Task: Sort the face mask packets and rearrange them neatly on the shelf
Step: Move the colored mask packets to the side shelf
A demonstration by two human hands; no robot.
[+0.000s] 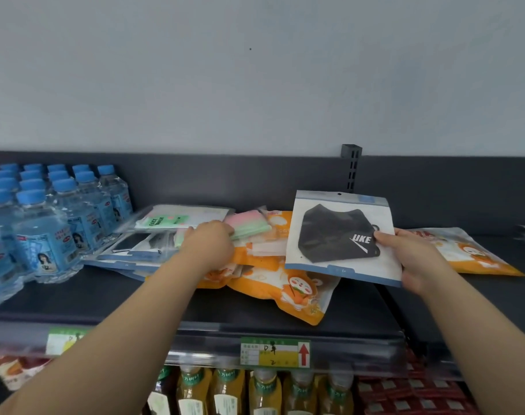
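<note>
the right hand [411, 259] pinched the black mask packet [339, 235] by its edge, thumb on the front, holding it clear above the heap, probably to group it with its own kind. it read "uke" in white. the left hand [209, 244] reached into the mixed pile on the shelf [105, 295], at a pink-and-green packet [249, 227]; whether its grip had closed i couldn't tell. a pale packet [177, 218] said "face mask". orange cartoon packets [285, 289] sprawled in front.

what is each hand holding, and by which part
The right hand holds the black mask packet by its right edge, thumb on the front. The left hand rests on the packet pile; whether it grips anything cannot be told.
</note>
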